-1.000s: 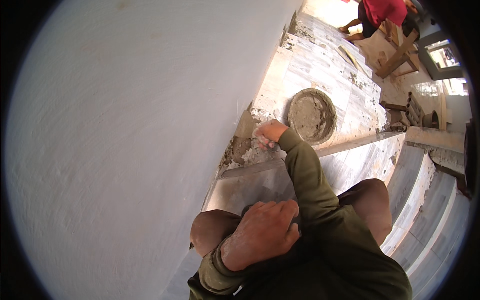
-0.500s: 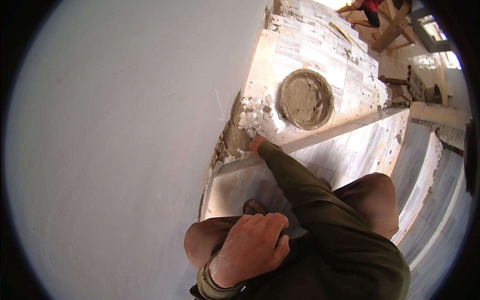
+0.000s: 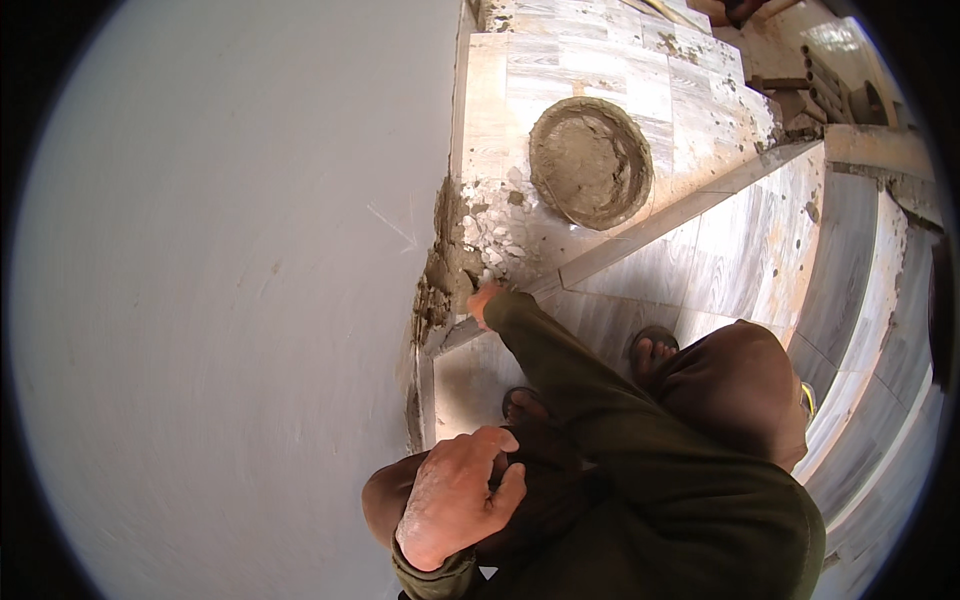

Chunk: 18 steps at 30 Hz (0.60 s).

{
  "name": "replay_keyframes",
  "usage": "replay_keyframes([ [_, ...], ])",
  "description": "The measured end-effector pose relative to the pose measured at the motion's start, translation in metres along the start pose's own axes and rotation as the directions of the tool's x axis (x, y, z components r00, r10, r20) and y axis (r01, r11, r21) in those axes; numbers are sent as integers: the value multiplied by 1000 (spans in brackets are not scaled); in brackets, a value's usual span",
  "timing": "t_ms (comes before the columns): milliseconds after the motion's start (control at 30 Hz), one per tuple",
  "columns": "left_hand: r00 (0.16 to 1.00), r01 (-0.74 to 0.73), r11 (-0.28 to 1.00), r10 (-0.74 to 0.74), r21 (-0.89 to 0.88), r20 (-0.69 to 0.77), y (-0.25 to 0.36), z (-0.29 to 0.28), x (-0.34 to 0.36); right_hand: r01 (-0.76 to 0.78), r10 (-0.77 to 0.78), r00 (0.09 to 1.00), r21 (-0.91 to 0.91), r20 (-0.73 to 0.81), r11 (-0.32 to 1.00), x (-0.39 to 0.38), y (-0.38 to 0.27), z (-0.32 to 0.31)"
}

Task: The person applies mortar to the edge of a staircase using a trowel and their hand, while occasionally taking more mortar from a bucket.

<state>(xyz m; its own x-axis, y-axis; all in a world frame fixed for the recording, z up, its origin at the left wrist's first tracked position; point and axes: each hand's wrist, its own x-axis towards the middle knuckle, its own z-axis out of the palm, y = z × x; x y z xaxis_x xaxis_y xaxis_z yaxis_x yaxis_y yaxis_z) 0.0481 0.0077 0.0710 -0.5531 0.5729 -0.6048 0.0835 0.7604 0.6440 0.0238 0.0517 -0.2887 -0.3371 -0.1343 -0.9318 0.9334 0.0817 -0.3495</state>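
Note:
My right hand (image 3: 485, 303) is closed around a trowel, down at the joint between the wall and the stair landing. The mortar-smeared trowel blade (image 3: 463, 284) mostly blends with the wet mortar (image 3: 440, 262) along the wall's foot, and its handle is largely hidden by my fingers. My left hand (image 3: 455, 497) hangs over my left knee, thumb and forefinger apart, with nothing visible in it; its other fingers are partly hidden. Just beyond my right hand, pale broken chips (image 3: 497, 222) lie on the tiles beside a round pan (image 3: 640, 165) of grey-brown mortar.
A smooth pale wall (image 3: 230, 300) fills the left side. Wood-look tiled steps (image 3: 620, 75) rise ahead, spotted with mortar, and others descend at right. The step edge (image 3: 690, 208) runs diagonally past my sandalled feet (image 3: 655, 350). Wooden pieces (image 3: 822, 85) stand at the far right.
My view has shifted, and the pan sits higher in it. My right hand with the trowel has come nearer the wall's foot. My left hand's thumb and forefinger have parted more.

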Motion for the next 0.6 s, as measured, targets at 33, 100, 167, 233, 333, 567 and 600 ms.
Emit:
replay_keyframes([
  [33,1000,8,1000,-8,12,5,0,-2,-1,3,-3,1000,11,10,1000,10,2,7],
  [100,998,52,999,-52,3,33,7,2,8,555,-469,817,-674,335,487,35,23,-10],
  [167,996,66,998,-67,11,58,9,3,11,647,-564,693,-733,449,210,40,24,-11],
  [233,993,89,996,-90,21,73,8,3,11,648,-590,696,-712,410,270,38,14,-6],
  [333,994,100,995,-100,13,33,4,2,7,42,-40,999,-57,31,998,35,-10,-2],
  [567,995,84,996,-84,-4,55,9,7,15,266,-204,960,-402,191,876,87,-15,-24],
  [600,996,70,997,-70,-8,52,9,7,16,262,-214,963,-401,163,877,92,-16,-27],
])
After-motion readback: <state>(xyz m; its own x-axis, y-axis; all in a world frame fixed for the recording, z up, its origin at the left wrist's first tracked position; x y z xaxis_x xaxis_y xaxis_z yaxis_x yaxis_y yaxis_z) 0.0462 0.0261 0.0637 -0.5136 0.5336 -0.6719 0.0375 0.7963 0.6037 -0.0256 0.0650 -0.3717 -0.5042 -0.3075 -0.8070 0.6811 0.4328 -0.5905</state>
